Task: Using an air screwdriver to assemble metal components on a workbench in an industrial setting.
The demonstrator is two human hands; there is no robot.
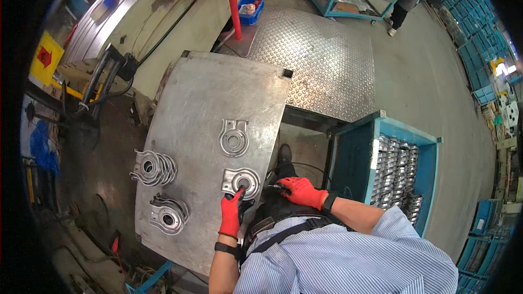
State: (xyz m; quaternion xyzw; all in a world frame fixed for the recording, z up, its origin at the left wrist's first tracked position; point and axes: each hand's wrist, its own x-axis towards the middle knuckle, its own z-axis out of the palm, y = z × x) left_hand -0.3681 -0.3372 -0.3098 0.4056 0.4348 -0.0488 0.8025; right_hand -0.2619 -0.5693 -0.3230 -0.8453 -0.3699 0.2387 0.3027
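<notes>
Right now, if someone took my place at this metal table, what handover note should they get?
Left hand: red glove, fingers on the round stamped metal bracket at the near edge of the grey steel table.
Right hand: red glove, off the table edge, pinching something small and dark; I cannot tell what.
A second bracket lies flat further up. Two stacks of brackets sit on the table's left side.
The teal bin on the right holds rows of metal parts.

2 single stamped metal brackets (234,138) on the table (201,92), 2 stacks of them (154,168), 2 red-gloved hands (231,213).
</notes>
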